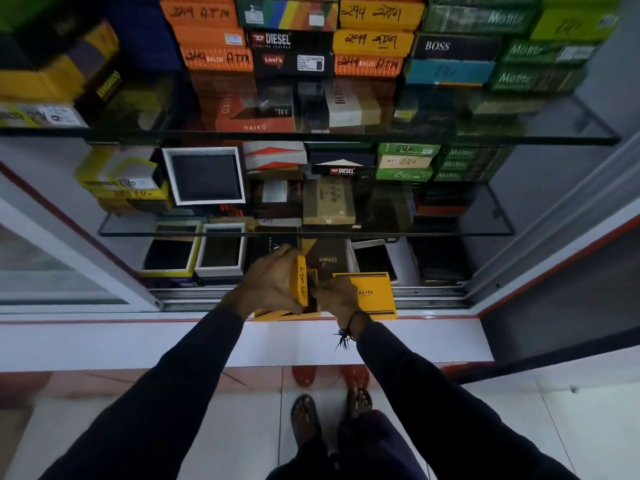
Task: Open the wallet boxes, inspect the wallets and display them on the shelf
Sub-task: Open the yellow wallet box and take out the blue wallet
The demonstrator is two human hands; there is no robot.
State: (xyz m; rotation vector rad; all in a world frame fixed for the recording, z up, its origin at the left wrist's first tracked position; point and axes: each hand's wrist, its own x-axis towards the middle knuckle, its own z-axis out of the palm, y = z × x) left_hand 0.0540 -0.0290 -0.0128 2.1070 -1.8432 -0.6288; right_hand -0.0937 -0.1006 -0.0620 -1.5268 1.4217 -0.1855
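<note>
Both hands meet at frame centre over the white surface: the left hand grips a yellow wallet box (upright on edge), while the right hand pinches its dark contents beside the yellow lid.

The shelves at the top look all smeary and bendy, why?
Head view: the wide lens bows the glass shelf and the frame edges; the boxes at the top left are blurred; the light is dim, yet the yellow box in the hands stays fairly sharp.
</note>
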